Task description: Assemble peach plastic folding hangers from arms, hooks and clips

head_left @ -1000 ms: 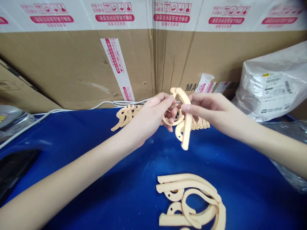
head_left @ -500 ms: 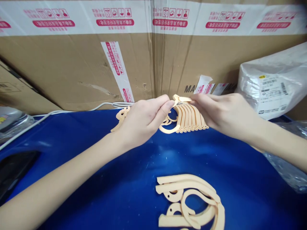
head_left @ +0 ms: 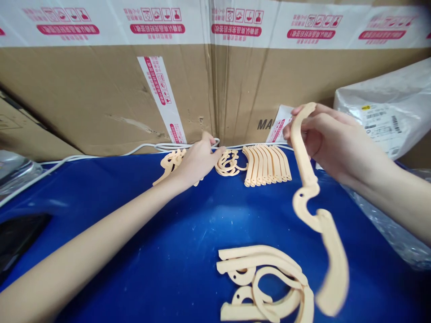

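Observation:
My right hand (head_left: pixel 328 141) is closed round the top of a long, curved peach-coloured foam strip (head_left: pixel 311 206), which hangs down and looks blurred at its lower end. My left hand (head_left: pixel 197 161) rests far back on the blue mat (head_left: pixel 141 233), its fingers curled over a small pile of peach foam pieces (head_left: pixel 170 163). Between the hands lie a tangle of thin ring-shaped pieces (head_left: pixel 229 163) and a neat row of curved strips (head_left: pixel 267 165). Near me sits a stack of larger curved foam pieces (head_left: pixel 266 287).
Large cardboard boxes (head_left: pixel 208 80) with red-printed white tape form a wall behind the mat. A white cable (head_left: pixel 101 154) runs along their base. A plastic-wrapped parcel (head_left: pixel 384 112) stands at the right, a clear bag (head_left: pixel 13 172) and a dark object (head_left: pixel 16 242) at the left.
My right hand has lifted away to the right with a long foam strip. My left hand has dropped back onto the pile at the rear left, leaving the ring pieces on the mat.

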Demonstrator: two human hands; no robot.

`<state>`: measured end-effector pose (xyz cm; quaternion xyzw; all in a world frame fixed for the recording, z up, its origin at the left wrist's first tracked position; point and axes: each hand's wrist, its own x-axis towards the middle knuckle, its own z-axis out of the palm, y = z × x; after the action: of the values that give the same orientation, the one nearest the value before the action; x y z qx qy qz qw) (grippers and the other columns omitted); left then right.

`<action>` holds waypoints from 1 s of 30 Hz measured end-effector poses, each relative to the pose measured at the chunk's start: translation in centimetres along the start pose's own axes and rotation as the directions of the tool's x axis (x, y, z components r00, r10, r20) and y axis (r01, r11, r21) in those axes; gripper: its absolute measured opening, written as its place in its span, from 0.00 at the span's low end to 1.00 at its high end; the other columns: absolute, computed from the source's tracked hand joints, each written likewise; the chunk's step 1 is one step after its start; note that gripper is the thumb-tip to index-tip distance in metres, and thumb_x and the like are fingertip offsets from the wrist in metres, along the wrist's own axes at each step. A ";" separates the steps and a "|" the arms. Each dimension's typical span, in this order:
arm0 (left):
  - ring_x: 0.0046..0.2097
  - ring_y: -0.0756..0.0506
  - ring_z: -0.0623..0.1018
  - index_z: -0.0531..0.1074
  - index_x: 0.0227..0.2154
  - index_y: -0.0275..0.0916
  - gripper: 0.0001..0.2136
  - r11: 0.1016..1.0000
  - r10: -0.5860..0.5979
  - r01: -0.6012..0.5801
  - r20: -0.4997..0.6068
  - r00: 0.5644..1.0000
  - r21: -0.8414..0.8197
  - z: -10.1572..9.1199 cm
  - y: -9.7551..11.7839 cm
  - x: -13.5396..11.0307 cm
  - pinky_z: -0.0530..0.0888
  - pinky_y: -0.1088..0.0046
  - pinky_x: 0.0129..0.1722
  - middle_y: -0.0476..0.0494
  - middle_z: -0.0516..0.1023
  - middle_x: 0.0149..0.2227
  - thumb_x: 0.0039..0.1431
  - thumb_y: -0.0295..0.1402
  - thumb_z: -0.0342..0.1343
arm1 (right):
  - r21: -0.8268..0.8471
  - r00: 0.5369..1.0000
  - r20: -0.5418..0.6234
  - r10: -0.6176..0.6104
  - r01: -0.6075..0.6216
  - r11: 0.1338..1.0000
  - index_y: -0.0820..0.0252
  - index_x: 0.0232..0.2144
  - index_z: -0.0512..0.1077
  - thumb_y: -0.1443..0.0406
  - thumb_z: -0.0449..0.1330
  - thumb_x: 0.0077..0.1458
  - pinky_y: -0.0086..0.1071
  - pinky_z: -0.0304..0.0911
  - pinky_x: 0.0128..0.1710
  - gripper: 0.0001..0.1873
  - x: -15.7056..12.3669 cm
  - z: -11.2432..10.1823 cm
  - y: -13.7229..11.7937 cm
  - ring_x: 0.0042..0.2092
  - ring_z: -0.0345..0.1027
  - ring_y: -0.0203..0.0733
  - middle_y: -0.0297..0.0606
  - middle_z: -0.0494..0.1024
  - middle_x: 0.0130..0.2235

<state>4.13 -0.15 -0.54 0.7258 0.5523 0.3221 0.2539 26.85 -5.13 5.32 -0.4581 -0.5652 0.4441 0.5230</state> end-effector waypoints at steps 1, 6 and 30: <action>0.25 0.50 0.67 0.66 0.38 0.39 0.13 0.998 -0.023 0.023 -0.002 1.000 -0.061 -0.3 0.6 -0.3 0.59 0.75 0.27 0.51 0.68 0.24 0.60 0.44 0.51 | 0.018 0.999 -0.041 -0.009 0.010 1.000 0.57 0.33 0.64 0.72 0.54 0.53 0.26 0.62 0.26 0.05 0.1 -0.1 0.1 0.27 0.64 0.32 0.32 0.72 0.29; 0.31 0.49 0.74 0.71 0.31 0.35 0.20 0.632 -0.039 0.523 0.650 0.759 -0.573 -2.0 3.9 -2.9 0.69 0.75 0.30 0.44 0.74 0.30 0.64 0.48 0.44 | -0.203 0.947 -0.095 -0.307 0.283 0.937 0.56 0.28 0.58 0.72 0.60 0.48 0.33 0.69 0.36 0.12 0.8 -1.4 0.9 0.33 0.72 0.36 0.35 0.76 0.33; 0.25 0.50 0.68 0.67 0.27 0.39 0.14 0.989 -0.072 0.084 0.098 0.993 -0.125 -4.1 2.5 -5.1 0.64 0.75 0.26 0.50 0.68 0.23 0.64 0.39 0.42 | -0.718 0.965 0.248 -0.089 0.245 0.652 0.58 0.21 0.60 0.62 0.43 0.66 0.28 0.56 0.27 0.21 1.3 -1.4 1.8 0.23 0.60 0.31 0.31 0.66 0.19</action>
<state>1.70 -5.68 3.03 0.7000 0.5457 0.3130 0.3381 28.28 -3.45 3.91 -0.5322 -0.7838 0.1669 0.2730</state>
